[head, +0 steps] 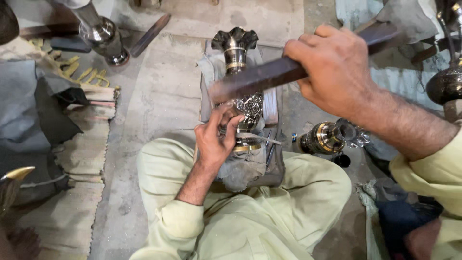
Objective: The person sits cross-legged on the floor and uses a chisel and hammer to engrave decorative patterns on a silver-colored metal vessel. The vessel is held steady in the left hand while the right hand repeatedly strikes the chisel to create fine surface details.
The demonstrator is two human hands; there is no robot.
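Fingers of my left hand (216, 139) pinch narrow around something thin pressed to the engraved belly of the metal vase (243, 91); I cannot tell what it is. The vase lies on grey cloth (240, 168) over a block between my knees, its fluted mouth pointing away from me. My right hand (334, 72) is wrapped tight around a dark wooden stick (269, 74), held blurred just above the vase. Beside my right knee lies a second vase (332, 137), dark with brass bands. Another shiny vase (103, 36) stands far left on the floor. No packages or labels show clearly here.
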